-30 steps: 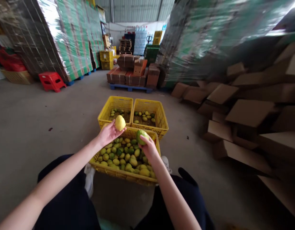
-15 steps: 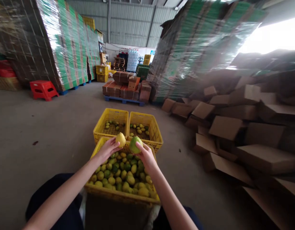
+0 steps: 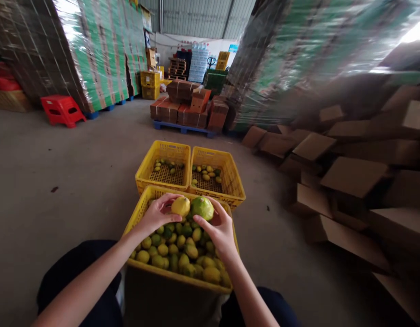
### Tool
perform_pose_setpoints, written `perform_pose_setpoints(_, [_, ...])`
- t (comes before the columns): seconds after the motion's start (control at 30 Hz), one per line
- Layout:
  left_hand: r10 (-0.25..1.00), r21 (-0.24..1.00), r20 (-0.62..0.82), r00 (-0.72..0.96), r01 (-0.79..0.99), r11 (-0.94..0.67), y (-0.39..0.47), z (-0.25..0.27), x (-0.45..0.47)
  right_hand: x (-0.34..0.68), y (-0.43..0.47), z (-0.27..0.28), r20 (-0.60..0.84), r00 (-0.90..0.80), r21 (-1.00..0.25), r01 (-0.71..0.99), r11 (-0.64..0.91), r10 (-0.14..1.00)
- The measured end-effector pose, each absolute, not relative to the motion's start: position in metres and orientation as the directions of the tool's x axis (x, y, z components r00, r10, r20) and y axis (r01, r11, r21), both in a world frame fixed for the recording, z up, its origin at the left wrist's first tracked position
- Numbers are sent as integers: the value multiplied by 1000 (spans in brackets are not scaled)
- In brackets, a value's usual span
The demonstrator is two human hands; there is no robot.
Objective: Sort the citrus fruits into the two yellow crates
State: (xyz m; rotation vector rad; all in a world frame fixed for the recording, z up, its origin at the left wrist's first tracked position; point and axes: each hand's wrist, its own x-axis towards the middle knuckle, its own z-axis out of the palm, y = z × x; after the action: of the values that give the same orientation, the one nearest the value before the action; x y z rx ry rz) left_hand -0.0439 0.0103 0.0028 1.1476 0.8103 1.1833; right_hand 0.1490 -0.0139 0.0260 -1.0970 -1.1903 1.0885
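Note:
My left hand (image 3: 162,212) is closed around a yellow lemon (image 3: 180,206), thumb below and fingers above. Right beside it, my right hand (image 3: 220,225) grips a larger green lemon (image 3: 202,208) with bumpy skin. The two fruits are side by side, almost touching, above the near yellow crate (image 3: 175,275). Many yellow and green lemons (image 3: 177,247) fill that crate; my hands cover part of its far side.
Beyond stand two more yellow crates, the left one (image 3: 138,176) and the right one (image 3: 239,186), each with several lemons. Cardboard boxes (image 3: 354,175) are heaped at right. A red stool (image 3: 62,111) stands at left; a blue pallet (image 3: 184,128) carries flattened cartons ahead.
Both lemons have come closer together and turned in my fingers. My view has tilted down a little and shifted left, so the crates appear further right.

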Motion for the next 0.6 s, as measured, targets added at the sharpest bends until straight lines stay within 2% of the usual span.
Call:
perform_pose_setpoints(0.1, [973,959,78,217,-281,-14,12,6,-40,150,-11,30,126,62,-989,-73,130,990])
perform_pose_setpoints(0.3, [980,939,-48,194,-327,111,13,8,-31,153,-12,34,45,80,-992,-115,54,996])
perform_pose_setpoints(0.47, [980,947,-18,198,-311,81,11,1,-32,154,-15,38,29,80,-995,-96,37,996])
perform_pose_setpoints(0.6, [966,928,-35,257,-351,127,6,-1,-31,156,-14,35,-34,73,-996,-81,-28,997])
